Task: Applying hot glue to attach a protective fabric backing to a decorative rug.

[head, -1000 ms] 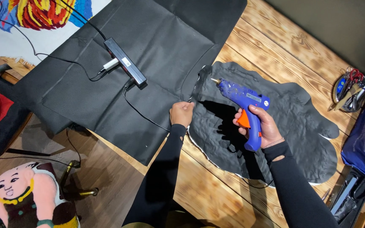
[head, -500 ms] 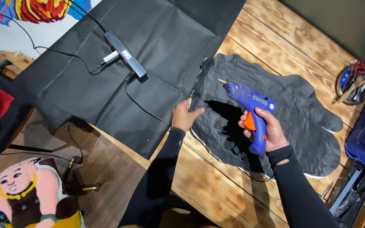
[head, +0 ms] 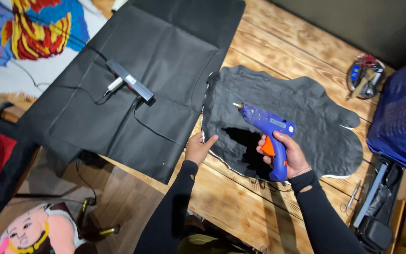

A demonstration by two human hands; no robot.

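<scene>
Right hand (head: pixel 291 157) grips the blue hot-glue gun with orange trigger (head: pixel 268 129), nozzle angled toward the near-left edge of the dark grey irregular felt-like piece (head: pixel 301 113) on the wooden bench (head: pixel 240 211), while left hand (head: pixel 199 146), fingers loose, steadies that edge.

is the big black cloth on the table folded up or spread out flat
Spread out flat. The black cloth lies open across the table, showing only fold creases, with a power strip resting on top.
</scene>
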